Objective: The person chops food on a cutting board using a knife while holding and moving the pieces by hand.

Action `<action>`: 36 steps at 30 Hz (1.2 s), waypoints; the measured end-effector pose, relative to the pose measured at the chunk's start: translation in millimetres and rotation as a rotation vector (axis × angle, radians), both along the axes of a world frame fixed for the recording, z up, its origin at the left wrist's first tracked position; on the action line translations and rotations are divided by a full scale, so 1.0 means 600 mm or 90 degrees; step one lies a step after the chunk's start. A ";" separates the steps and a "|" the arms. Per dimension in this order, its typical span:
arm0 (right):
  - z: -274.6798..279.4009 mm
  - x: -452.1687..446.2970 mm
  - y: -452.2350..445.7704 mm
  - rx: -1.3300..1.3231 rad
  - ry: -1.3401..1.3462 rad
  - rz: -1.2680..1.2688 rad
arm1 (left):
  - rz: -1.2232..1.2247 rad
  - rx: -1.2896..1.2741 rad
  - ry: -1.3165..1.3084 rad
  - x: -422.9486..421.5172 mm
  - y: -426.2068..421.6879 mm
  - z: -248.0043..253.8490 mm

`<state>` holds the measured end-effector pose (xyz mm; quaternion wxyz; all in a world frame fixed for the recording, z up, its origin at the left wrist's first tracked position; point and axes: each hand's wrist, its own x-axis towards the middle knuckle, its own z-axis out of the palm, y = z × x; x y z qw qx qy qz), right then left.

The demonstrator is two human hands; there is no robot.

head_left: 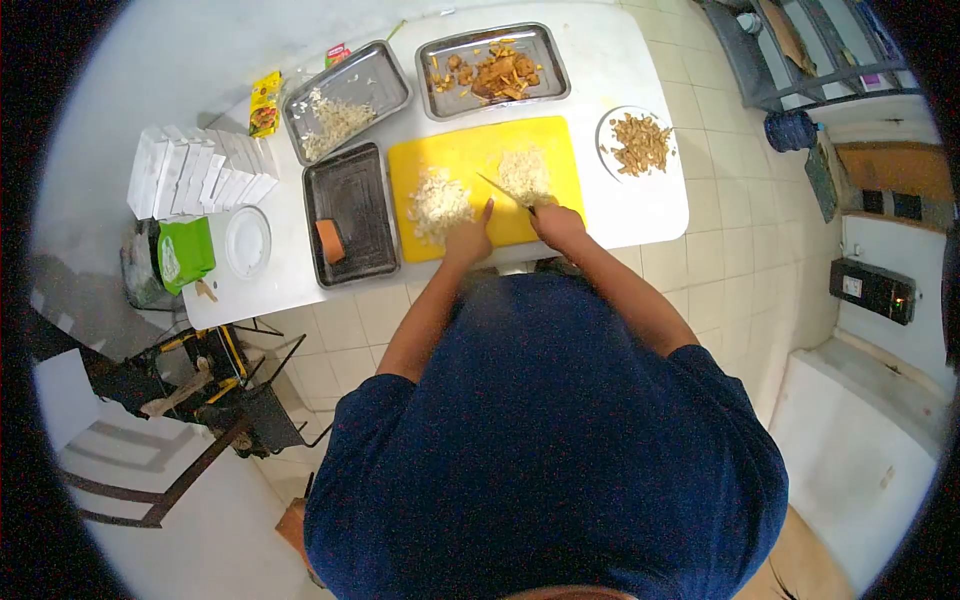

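Observation:
A yellow cutting board [485, 222] lies on the white table in front of me. My right hand [558, 227] is closed round the handle of a knife [498, 187], whose blade points up and left over the board. Under and beside the blade is a pile of chopped pale food [524, 172]. My left hand [469, 237] rests at the board's near edge, thumb raised apart from the fingers, beside a bigger pale chopped pile [437, 205]. Whether its fingers hold anything is hidden.
Left of the board, a dark tray [350, 180] holds an orange-brown block [330, 241]. Behind stand a tray of pale pieces [397, 75] and a tray of browned pieces [432, 104]. A plate of brown strips [606, 139] sits right; white boxes [185, 175] stand left.

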<state>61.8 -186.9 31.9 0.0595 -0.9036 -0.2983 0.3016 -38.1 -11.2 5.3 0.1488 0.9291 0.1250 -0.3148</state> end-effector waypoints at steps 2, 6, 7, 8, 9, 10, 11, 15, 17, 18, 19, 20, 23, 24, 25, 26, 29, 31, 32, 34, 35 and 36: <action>0.014 0.001 -0.010 0.003 0.012 -0.003 | 0.009 -0.006 -0.016 -0.007 -0.002 -0.005; 0.008 -0.014 -0.021 -0.013 0.010 0.016 | 0.046 -0.031 -0.008 -0.010 -0.006 -0.008; 0.001 -0.017 -0.023 -0.013 0.001 0.019 | 0.051 -0.033 -0.007 -0.007 -0.006 -0.011; -0.007 -0.017 -0.025 -0.014 0.002 0.021 | 0.048 -0.029 -0.007 -0.007 -0.006 -0.014; -0.011 -0.017 -0.026 -0.014 0.003 0.022 | 0.045 -0.025 -0.007 -0.008 -0.007 -0.014; -0.015 -0.019 -0.026 -0.014 0.005 0.022 | 0.040 -0.021 -0.007 -0.009 -0.007 -0.014; -0.019 -0.021 -0.025 -0.015 0.003 0.020 | 0.043 -0.025 -0.005 -0.011 -0.007 -0.013; -0.033 -0.022 -0.019 0.003 -0.005 0.018 | 0.030 -0.004 -0.012 -0.012 -0.010 -0.022; -0.039 -0.019 -0.014 0.026 -0.006 0.019 | 0.022 0.006 -0.017 -0.013 -0.012 -0.026; -0.038 -0.017 -0.011 0.038 -0.007 0.017 | 0.022 0.002 -0.018 -0.013 -0.015 -0.020; -0.036 -0.016 -0.010 0.050 -0.008 0.014 | 0.021 -0.002 -0.018 -0.013 -0.017 -0.013; -0.036 -0.013 -0.008 0.042 -0.002 0.008 | 0.014 -0.005 -0.013 -0.013 -0.018 -0.007; -0.040 -0.009 -0.004 0.021 0.019 0.002 | 0.001 -0.018 -0.012 -0.017 -0.015 -0.007; -0.029 -0.006 -0.006 0.015 0.029 0.004 | -0.002 -0.024 -0.021 -0.022 -0.013 -0.010; -0.018 -0.005 -0.008 0.009 0.041 0.006 | -0.006 -0.030 -0.029 -0.027 -0.011 -0.012; -0.008 -0.007 -0.008 0.012 0.036 0.004 | 0.001 -0.031 -0.011 -0.027 -0.010 -0.016; 0.006 -0.011 -0.014 0.001 0.033 -0.004 | 0.012 -0.029 0.019 -0.014 -0.015 -0.010; -0.012 -0.017 -0.019 -0.032 0.050 -0.003 | 0.019 -0.020 0.015 -0.012 -0.018 -0.013; -0.023 -0.023 -0.023 -0.005 0.039 -0.003 | 0.017 -0.022 0.019 -0.012 -0.017 -0.014; -0.041 -0.032 -0.030 0.049 0.017 -0.002 | 0.013 -0.025 0.030 -0.011 -0.016 -0.007; -0.050 -0.033 -0.031 0.043 0.013 0.004 | 0.010 -0.018 0.028 -0.011 -0.016 -0.007; -0.053 -0.034 -0.028 0.037 0.009 0.009 | 0.007 -0.012 0.026 -0.011 -0.015 -0.010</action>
